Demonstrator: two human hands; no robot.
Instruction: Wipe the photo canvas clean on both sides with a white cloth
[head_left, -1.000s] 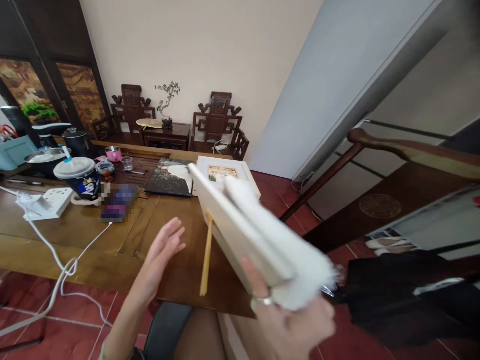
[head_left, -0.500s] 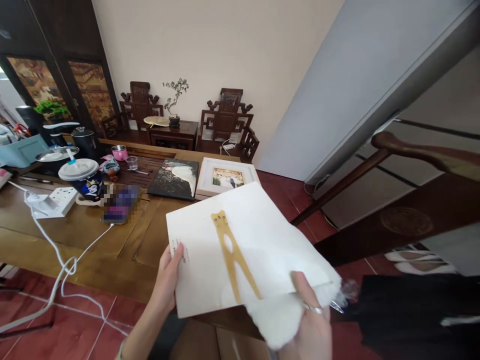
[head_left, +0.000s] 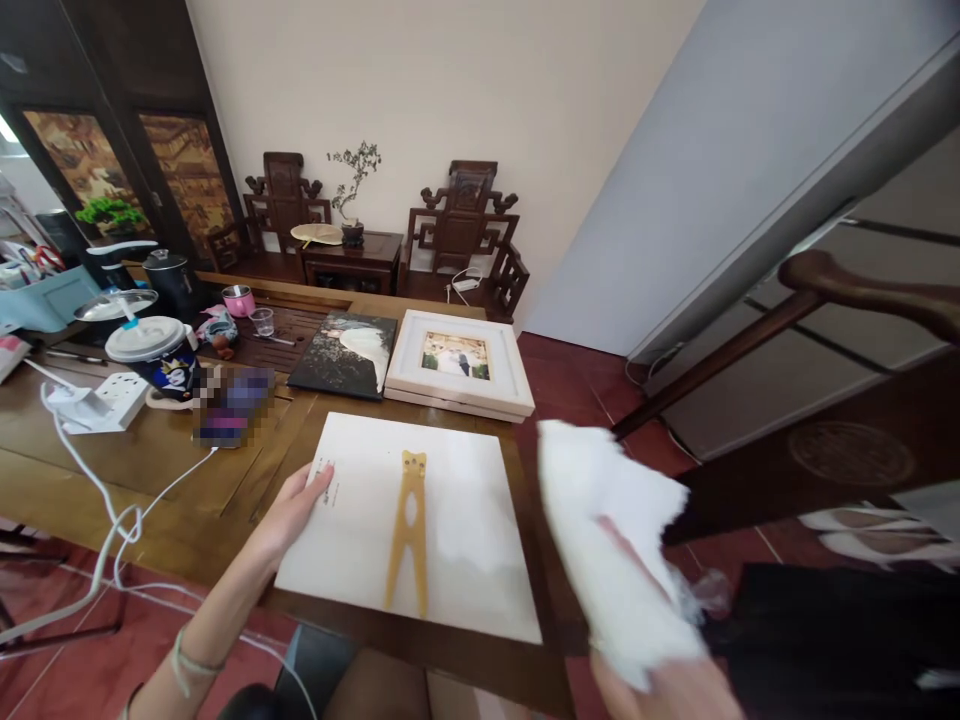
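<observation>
Power strip: white, on the wooden table, with a plug and pale cable at its left.
Lidded drink cup: dark blue sleeve, white lid, standing on a pale ring-shaped coaster.
Phone: pixelated, lying right of the cup, a white cable at its near end.
Left hand: clamped on the left edge of the white backing board, thumb on the upper face beside small print; the remaining fingers are largely hidden.
Black picture panel: flat on the table, beyond the board, bearing a white-gowned figure.
White backing board: plain face up, in front of the person at the table's near edge.
Yellow easel stand: two-legged, folded against the board, fixed by its top end.
White photo frame: face up, just beside the black panel.
White soft sheet: crumpled, raised right of the board, apart from it.
Right hand: clamped on the sheet, blurred, its fingers mostly covered.
</observation>
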